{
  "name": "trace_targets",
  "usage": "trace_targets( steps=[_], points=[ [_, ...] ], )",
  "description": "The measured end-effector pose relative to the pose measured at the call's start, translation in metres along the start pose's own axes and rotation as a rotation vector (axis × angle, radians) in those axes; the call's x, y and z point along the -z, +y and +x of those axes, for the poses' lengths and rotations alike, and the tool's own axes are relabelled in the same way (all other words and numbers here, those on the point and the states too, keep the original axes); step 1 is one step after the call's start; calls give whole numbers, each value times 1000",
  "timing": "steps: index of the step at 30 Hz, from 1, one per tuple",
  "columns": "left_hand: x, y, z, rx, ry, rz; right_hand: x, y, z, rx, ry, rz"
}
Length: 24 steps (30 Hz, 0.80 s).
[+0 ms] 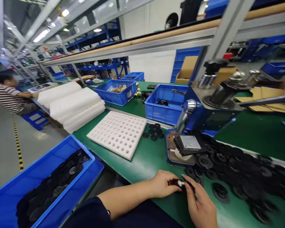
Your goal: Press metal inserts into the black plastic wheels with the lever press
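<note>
In a bright workshop, a green-topped workbench (148, 161) holds a blue metal lever press (204, 110) beside heaped round black discs (242, 174). Near its front edge, my left hand (161, 184) pinches a small black-and-white part (180, 183); my right hand (200, 201) meets its white end, grip unclear. Bare green separates my hands from a white, hole-studded foam tray (118, 133).

Illumination is bright and diffuse, with lit ceiling lamps (41, 35) at upper left. Specular highlights appear on the metal plate (190, 142) right of centre; the tabletop (142, 164) shows soft sheen. Wide-angle distortion stretches the edges. Blur softens the black discs (260, 215) at lower right.
</note>
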State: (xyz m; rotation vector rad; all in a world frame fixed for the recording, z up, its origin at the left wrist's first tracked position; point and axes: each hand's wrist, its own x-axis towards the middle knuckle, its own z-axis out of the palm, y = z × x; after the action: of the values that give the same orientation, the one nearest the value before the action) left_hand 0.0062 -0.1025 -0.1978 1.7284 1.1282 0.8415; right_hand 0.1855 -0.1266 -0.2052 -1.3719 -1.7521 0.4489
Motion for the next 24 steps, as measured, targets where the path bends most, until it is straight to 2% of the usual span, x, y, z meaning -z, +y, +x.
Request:
trace_targets(
  steps=[5,10,17,24],
  points=[
    [2,-4,-6,-70,-38,88,-9,-1,-10,17,-54,87],
    [18,-2,-4,-103,-58,104,-6,-27,-3,131,1,114],
    [27,23,-5,-164,-47,109,7,-55,2,218,80,84],
    [43,56,-7,-141,3,139,28,-86,14,310,-68,-61]
  ],
)
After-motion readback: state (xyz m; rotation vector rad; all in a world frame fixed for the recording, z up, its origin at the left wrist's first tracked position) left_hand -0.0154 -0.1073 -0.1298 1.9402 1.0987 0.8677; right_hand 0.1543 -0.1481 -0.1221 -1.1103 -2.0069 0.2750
